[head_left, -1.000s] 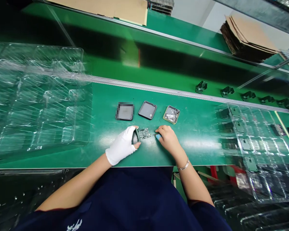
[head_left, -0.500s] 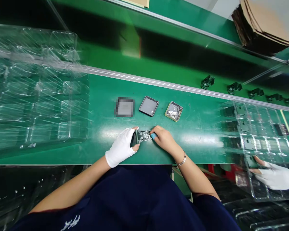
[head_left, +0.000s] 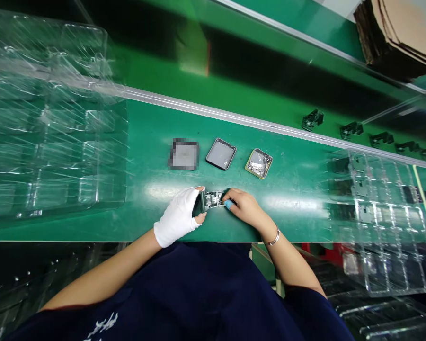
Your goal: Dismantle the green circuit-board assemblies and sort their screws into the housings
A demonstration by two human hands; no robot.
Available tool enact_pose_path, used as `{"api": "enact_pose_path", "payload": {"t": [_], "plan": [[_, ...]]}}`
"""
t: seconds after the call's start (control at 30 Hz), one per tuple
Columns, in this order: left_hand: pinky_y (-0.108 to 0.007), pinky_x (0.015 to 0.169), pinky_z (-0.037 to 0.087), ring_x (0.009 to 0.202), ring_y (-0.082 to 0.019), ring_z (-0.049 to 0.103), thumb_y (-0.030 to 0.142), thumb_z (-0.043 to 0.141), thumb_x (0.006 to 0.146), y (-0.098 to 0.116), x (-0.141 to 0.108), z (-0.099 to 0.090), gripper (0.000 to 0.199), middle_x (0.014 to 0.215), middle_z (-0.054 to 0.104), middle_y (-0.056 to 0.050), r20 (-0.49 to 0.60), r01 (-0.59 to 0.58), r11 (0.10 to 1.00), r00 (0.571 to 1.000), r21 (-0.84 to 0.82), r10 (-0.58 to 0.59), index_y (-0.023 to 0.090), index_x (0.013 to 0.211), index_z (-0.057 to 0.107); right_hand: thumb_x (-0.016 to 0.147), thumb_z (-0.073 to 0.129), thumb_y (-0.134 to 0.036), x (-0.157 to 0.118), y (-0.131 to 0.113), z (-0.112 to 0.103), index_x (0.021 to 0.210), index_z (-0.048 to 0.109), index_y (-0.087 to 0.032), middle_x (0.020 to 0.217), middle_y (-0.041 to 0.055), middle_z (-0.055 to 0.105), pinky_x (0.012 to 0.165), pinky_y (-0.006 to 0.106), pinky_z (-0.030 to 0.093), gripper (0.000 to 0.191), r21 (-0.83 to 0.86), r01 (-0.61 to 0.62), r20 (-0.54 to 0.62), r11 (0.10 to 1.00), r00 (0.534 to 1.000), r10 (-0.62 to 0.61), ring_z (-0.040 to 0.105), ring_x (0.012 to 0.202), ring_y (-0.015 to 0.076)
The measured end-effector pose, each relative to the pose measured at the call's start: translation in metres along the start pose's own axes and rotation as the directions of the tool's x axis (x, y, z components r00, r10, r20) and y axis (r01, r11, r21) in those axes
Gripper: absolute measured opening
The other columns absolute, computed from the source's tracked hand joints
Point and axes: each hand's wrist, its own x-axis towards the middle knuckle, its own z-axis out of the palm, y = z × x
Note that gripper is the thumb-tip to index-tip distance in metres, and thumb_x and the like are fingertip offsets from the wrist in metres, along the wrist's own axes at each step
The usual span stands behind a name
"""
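Note:
My left hand [head_left: 179, 217], in a white glove with bare fingertips, grips a small electronic assembly [head_left: 212, 200] by its dark green end. The assembly has a dense, metallic inner part facing up. At its right end, the fingers of my right hand [head_left: 242, 207] are closed together on it; a blue covering wraps one finger. Exactly what those fingertips pinch is hidden. Beyond my hands lie a grey square tray-like cover [head_left: 221, 154], a square casing with a yellowish edge and shiny inside [head_left: 259, 163], and a pixelated grey rectangular item [head_left: 184, 155].
Clear plastic compartment trays [head_left: 64, 156] are stacked at the left. Another clear tray [head_left: 394, 227] holding several dark parts stands at the right, over the table's front edge. Several dark green parts [head_left: 313, 120] line the back beyond a metal rail [head_left: 199, 110]. Cardboard sheets [head_left: 397, 38] sit at upper right.
Another person's white-gloved hand at the right tray has left the view, and the green part it touched is gone. My hands keep nearly the same hold; the view has shifted slightly.

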Motion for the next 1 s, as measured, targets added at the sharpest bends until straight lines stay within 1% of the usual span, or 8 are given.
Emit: {"api": "enact_pose_path", "payload": {"t": [0.23,0.33,0.47,0.53,0.67,0.8,0.87,1.0], "plan": [[-0.047,0.095,0.048,0.111,-0.032,0.057,0.031,0.058,0.077,-0.001,-0.001,0.001,0.058,0.117,0.059,-0.017,0.005,0.005,1.0,1.0,0.006,-0.005,0.014,0.129,0.042,0.072,0.044,0.002,0.002,-0.012,-0.001,0.094,0.058,-0.019,0.096,0.0051,0.064,0.079,0.028,0.044,0.033,-0.115,-0.011,0.082,0.993,0.996,0.021,0.059,0.092,0.0191],[-0.047,0.096,0.047,0.111,-0.032,0.057,0.031,0.058,0.077,-0.001,-0.001,0.001,0.057,0.116,0.059,-0.017,0.0,0.003,1.0,1.0,0.004,-0.003,0.014,0.129,0.042,0.072,0.044,0.002,0.003,-0.009,-0.001,0.094,0.057,-0.019,0.096,0.0048,0.065,0.081,0.028,0.044,0.033,-0.099,-0.003,0.093,0.995,0.996,0.012,0.059,0.092,0.0191],[-0.047,0.096,0.047,0.112,-0.032,0.057,0.031,0.058,0.077,-0.001,-0.001,0.001,0.057,0.118,0.059,-0.017,0.014,0.013,1.0,1.0,0.003,-0.013,0.014,0.129,0.041,0.075,0.044,0.001,0.002,-0.004,-0.001,0.093,0.057,-0.02,0.094,0.0038,0.064,0.081,0.028,0.044,0.03,-0.011,-0.008,0.052,1.0,0.999,0.009,0.059,0.089,0.0175],[-0.046,0.096,0.047,0.113,-0.032,0.056,0.031,0.058,0.078,-0.001,-0.001,0.001,0.057,0.118,0.059,-0.017,0.015,0.013,1.0,1.0,0.006,-0.013,0.013,0.129,0.041,0.075,0.043,0.001,0.002,-0.004,-0.001,0.093,0.056,-0.02,0.094,0.004,0.064,0.081,0.028,0.044,0.03,0.003,-0.024,0.047,1.0,0.999,0.024,0.059,0.089,0.0176],[-0.045,0.098,0.046,0.114,-0.031,0.056,0.029,0.058,0.077,-0.001,0.0,0.0,0.057,0.118,0.059,-0.016,0.012,0.009,1.0,1.0,-0.002,-0.009,0.013,0.129,0.041,0.072,0.043,0.001,0.004,-0.013,-0.002,0.094,0.056,-0.019,0.097,0.0062,0.065,0.081,0.028,0.044,0.033,-0.056,-0.079,0.079,0.995,0.993,0.084,0.06,0.092,0.0198],[-0.045,0.097,0.047,0.113,-0.032,0.057,0.028,0.058,0.075,-0.002,0.002,-0.001,0.057,0.117,0.06,-0.016,0.004,0.0,1.0,1.0,-0.005,0.0,0.013,0.128,0.043,0.072,0.045,-0.001,0.01,-0.024,-0.007,0.092,0.057,-0.02,0.092,0.0055,0.066,0.071,0.027,0.042,0.031,-0.143,-0.158,0.137,0.977,0.975,0.177,0.061,0.084,0.0207],[-0.045,0.096,0.048,0.111,-0.032,0.058,0.027,0.058,0.075,-0.003,0.002,-0.001,0.056,0.116,0.06,-0.016,0.0,-0.003,1.0,1.0,-0.003,0.003,0.013,0.128,0.044,0.071,0.046,-0.001,0.013,-0.025,-0.009,0.092,0.058,-0.02,0.091,0.0052,0.067,0.068,0.027,0.041,0.031,-0.158,-0.174,0.16,0.972,0.967,0.199,0.061,0.081,0.0207],[-0.045,0.095,0.049,0.11,-0.031,0.058,0.027,0.057,0.075,-0.003,0.003,-0.001,0.055,0.115,0.061,-0.015,-0.014,-0.002,1.0,1.0,0.008,0.002,0.013,0.127,0.044,0.072,0.046,-0.001,0.012,-0.016,-0.01,0.095,0.058,-0.02,0.096,0.0051,0.068,0.073,0.026,0.042,0.033,-0.068,-0.138,0.158,0.988,0.976,0.147,0.062,0.087,0.0198]]}}
